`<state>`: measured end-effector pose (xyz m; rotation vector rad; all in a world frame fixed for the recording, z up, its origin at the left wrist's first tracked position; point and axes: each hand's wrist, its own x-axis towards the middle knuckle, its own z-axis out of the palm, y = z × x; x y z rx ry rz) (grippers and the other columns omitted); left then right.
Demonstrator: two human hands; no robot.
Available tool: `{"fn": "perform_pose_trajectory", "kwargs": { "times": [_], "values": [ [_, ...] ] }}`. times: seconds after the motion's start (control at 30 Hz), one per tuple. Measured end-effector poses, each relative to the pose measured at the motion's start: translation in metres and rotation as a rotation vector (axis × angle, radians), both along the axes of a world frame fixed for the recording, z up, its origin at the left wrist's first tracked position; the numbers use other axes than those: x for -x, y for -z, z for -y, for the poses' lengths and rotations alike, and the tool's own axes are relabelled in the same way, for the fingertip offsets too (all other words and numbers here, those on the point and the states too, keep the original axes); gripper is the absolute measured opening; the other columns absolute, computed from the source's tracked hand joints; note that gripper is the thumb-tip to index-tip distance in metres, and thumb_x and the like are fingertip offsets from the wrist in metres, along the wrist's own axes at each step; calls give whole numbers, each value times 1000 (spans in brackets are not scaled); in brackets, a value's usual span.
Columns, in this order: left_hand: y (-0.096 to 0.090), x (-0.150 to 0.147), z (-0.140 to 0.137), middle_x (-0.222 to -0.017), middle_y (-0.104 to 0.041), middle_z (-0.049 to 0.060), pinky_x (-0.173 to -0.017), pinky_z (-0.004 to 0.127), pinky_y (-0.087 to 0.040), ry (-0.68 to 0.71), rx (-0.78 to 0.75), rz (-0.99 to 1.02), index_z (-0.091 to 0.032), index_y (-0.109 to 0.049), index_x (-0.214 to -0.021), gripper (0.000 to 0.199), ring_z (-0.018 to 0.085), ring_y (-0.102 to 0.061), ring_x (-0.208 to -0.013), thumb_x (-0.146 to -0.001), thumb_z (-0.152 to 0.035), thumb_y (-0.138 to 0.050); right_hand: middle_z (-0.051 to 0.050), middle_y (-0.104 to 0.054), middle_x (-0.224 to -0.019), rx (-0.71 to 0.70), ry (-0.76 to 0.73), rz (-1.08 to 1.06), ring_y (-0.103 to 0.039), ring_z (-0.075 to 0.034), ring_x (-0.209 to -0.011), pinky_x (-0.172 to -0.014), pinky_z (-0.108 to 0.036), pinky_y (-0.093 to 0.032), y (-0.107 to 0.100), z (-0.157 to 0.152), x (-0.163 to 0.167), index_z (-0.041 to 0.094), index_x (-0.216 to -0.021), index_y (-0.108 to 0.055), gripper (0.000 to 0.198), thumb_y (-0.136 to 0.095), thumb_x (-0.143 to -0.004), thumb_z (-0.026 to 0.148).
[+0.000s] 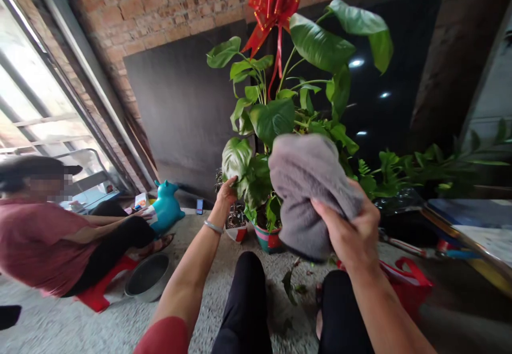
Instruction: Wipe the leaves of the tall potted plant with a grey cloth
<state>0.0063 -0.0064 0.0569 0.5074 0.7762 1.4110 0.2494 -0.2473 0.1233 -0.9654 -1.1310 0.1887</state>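
A bunched grey cloth (310, 194), slightly blurred, is gripped in my right hand (358, 226), thumb in front and fingers mostly behind it. My left hand (227, 191), with a bangle at the wrist, is closed at the lower edge of a broad green leaf (236, 158); some of its fingers are hidden. That leaf belongs to a tall potted plant (274, 120) standing in front of me. Its green and red pot (269, 240) rests on the floor, partly covered by the cloth. A red ribbon bow (275, 3) sits at the plant's top.
On the left a person (44, 231) sits on a red stool (98, 290), near a dark basin (149, 278) and a teal animal toy (167, 207). A small pot (236, 230) stands beside the plant. A red bag (408, 284) and a table (472, 220) are at right.
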Motion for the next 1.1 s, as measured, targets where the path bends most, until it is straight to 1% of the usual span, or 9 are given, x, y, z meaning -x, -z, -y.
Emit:
{"fn": "perform_pose_trajectory", "kwargs": {
  "times": [0.13, 0.27, 0.33, 0.47, 0.6, 0.7, 0.83, 0.93, 1.1],
  "values": [
    [4, -13, 14, -75, -78, 7, -78, 35, -64, 22, 95, -38, -13, -74, -97, 14, 21, -74, -65, -85, -8, -70, -10, -79, -120, -24, -59, 192, -73, -27, -111, -105, -40, -57, -30, -64, 37, 23, -116, -71, 32, -68, -84, 23],
    [8, -9, 17, -66, -73, 5, -74, 32, -62, 12, 155, -85, -12, -73, -87, 14, 17, -70, -56, -88, -3, -62, -11, -82, -105, 414, -223, 543, -76, -31, -100, -96, -41, -59, 9, -74, 51, 22, -106, -75, 34, -64, -76, 11],
    [11, -2, 16, -68, -74, 7, -70, 33, -62, 51, 170, -97, -11, -72, -85, 10, 19, -70, -56, -87, -3, -66, -8, -83, -99, 481, -263, 602, -77, -30, -94, -90, -40, -59, 20, -54, 42, 24, -107, -76, 36, -64, -75, 13],
    [15, -1, 13, -69, -75, 7, -64, 32, -60, 126, 157, -101, -12, -70, -82, 9, 20, -70, -55, -84, -3, -72, -5, -81, -112, 128, -156, 393, -75, -28, -101, -95, -40, -59, -17, -33, 25, 25, -116, -74, 37, -66, -80, 22],
    [15, -16, 17, -66, -73, 4, -61, 28, -58, 91, 138, -96, -13, -70, -84, 11, 17, -68, -54, -84, -1, -70, -8, -76, -124, -91, 22, 393, -71, -29, -116, -106, -44, -55, -56, -77, 41, 24, -120, -71, 37, -63, -84, 19],
    [15, -23, 19, -66, -73, 5, -62, 27, -57, 63, 134, -85, -13, -70, -81, 14, 16, -68, -56, -84, 1, -67, -13, -77, -118, 187, -33, 573, -74, -31, -109, -99, -43, -57, -28, -103, 55, 20, -119, -72, 40, -63, -80, 14],
    [17, -17, 20, -67, -73, 4, -76, 32, -60, -3, 154, -33, -14, -69, -78, 18, 19, -70, -62, -79, 4, -69, -10, -82, -105, 549, -223, 697, -77, -31, -98, -89, -40, -59, 37, -73, 44, 23, -114, -76, 36, -63, -81, 16],
    [22, -13, 19, -69, -73, 6, -79, 34, -61, 22, 170, -55, -13, -69, -82, 17, 20, -71, -65, -82, 4, -66, -5, -83, -107, 420, -298, 570, -77, -29, -98, -90, -40, -59, 37, -39, 23, 27, -114, -76, 37, -63, -80, 20],
    [26, -26, 20, -70, -72, 5, -70, 29, -59, 44, 117, -71, -12, -69, -89, 16, 16, -68, -61, -84, 3, -64, -6, -80, -114, 4, -121, 331, -75, -28, -104, -98, -42, -58, -22, -53, 19, 25, -116, -75, 35, -68, -82, 26]
  ]
}}
